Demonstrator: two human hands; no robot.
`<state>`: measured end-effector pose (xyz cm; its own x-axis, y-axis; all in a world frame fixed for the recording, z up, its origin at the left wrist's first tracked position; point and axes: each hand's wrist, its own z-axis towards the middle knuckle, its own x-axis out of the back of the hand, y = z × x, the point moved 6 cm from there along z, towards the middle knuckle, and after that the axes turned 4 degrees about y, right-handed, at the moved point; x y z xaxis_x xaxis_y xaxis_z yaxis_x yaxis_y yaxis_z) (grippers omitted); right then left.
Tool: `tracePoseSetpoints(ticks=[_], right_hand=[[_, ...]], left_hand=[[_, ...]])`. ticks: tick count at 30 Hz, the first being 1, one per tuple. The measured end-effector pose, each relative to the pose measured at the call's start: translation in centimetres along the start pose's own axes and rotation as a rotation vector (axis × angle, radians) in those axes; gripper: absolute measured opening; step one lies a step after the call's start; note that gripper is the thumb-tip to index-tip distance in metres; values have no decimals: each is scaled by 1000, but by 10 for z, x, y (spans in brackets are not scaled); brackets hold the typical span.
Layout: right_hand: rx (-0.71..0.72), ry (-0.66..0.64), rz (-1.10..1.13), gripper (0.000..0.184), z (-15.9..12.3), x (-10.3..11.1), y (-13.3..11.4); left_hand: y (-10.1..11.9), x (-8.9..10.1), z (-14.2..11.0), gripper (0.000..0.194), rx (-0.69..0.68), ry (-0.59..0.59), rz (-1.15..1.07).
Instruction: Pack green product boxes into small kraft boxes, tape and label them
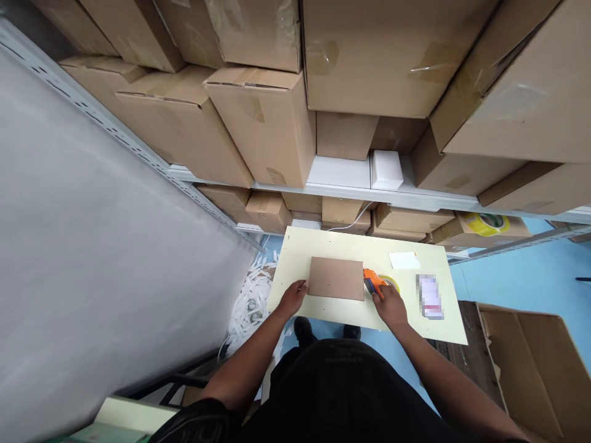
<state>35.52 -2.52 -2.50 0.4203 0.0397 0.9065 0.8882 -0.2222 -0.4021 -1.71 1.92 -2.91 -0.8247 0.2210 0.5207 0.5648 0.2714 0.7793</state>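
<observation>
A small flat-topped cardboard box (336, 279) lies on the pale yellow table (302, 243). Its flaps look closed. My left hand (292, 299) is at the box's left edge, fingers curled together; whether they grip the box or something small is too fine to see. In my right hand (392, 305) is an orange tape dispenser (375, 280) with a roll of yellowish tape, held close to the box's right edge. Farther right on the table are a white card or paper (404, 260) and a blurred-out item (430, 296).
Shelves (341, 171) full of cardboard boxes rise behind the table, and a tape roll (488, 224) sits on one box. White paper strips (253, 301) heap on the floor by the grey wall (115, 234). An open carton (530, 363) stands at right.
</observation>
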Motion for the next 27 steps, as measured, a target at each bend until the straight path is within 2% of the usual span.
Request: tracePoseSetpoints(ticks=[2, 6, 10, 13, 16, 20, 23, 27], right_hand=[[18, 35, -155, 42, -2, 0, 15], [47, -52, -297, 49, 6, -8, 26], [115, -80, -289, 39, 16, -14, 12], [50, -70, -269, 37, 17, -15, 10], [-108, -41, -176, 41, 11, -7, 27], [-215, -21, 228, 39, -9, 14, 56], [-173, -10, 521, 36, -30, 34, 64], [-39, -45, 713, 29, -54, 62, 56]], left_hand=[[0, 7, -6, 41, -12, 68, 2], [16, 16, -15, 34, -112, 153, 36], [48, 10, -23, 29, -220, 124, 65], [76, 0, -30, 26, -286, 79, 84], [104, -14, -36, 23, -349, 10, 94], [142, -42, -30, 23, -381, -82, 66], [174, -72, -17, 30, -346, -154, 2], [218, -111, -5, 41, -326, -250, -70]])
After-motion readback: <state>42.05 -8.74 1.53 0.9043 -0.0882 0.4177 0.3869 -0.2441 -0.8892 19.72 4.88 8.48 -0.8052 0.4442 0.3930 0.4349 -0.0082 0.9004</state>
